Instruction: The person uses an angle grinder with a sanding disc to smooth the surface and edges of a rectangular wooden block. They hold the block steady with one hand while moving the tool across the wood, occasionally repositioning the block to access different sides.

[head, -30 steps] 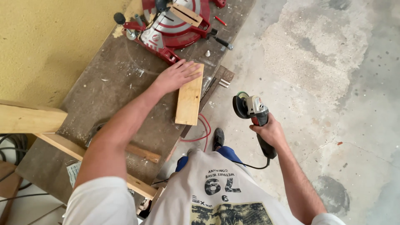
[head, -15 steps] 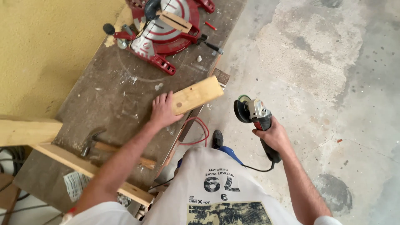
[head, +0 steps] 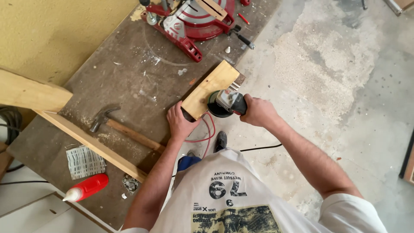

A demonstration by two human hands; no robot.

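Head view, pale wood block (head: 210,89), flat, knotted, sander (head: 226,103) against its edge.

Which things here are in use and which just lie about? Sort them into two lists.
In use: wooden board, held by the left hand; angle grinder, in the right hand, against the board's edge.

Lying about: hammer; red glue bottle; mitre saw; long wooden batten.

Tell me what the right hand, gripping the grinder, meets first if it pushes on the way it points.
The right hand points its grinder at the wood block; the disc seems already at its edge, though depth is unclear.
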